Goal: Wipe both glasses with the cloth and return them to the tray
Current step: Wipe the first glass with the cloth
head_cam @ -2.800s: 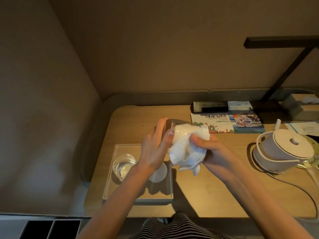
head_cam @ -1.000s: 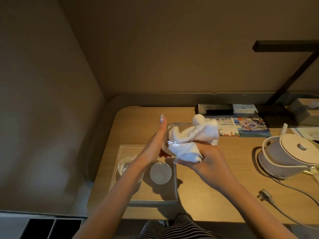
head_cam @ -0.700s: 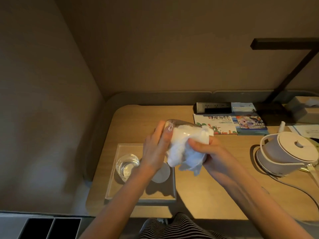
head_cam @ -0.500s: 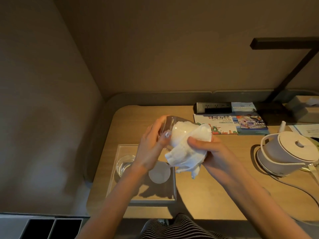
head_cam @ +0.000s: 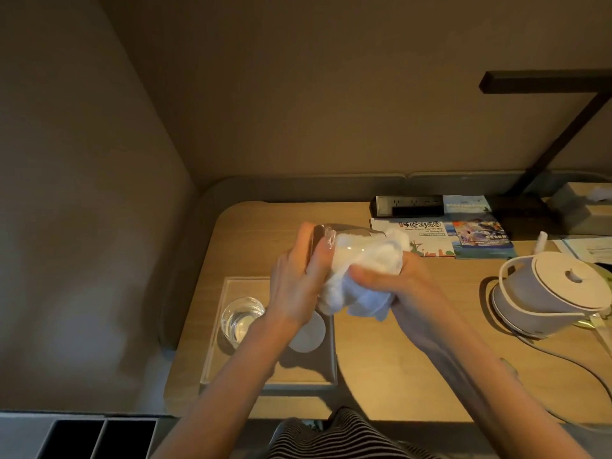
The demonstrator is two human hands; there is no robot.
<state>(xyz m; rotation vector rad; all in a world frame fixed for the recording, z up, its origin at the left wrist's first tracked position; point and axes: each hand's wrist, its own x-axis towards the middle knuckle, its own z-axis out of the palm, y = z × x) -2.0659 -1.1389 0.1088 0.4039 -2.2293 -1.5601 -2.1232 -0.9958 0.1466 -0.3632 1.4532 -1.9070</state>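
White cloth (head_cam: 364, 260), clenched in the right hand (head_cam: 397, 286), should be twisted inside the glass (head_cam: 351, 233) gripped by the left hand (head_cam: 294, 286).

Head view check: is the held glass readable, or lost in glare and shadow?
Head view: dim warm light, no harsh glare; the held glass shows only faint edge glints around the white cloth; the left hand shadows the tray; the tray glass reads clearly.

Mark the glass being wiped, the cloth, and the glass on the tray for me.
held glass (head_cam: 347, 234): head view, clear upper side wall.
cloth (head_cam: 352, 298): head view, bunch hanging under the held glass.
glass on the tray (head_cam: 241, 318): head view, inside of its bowl.
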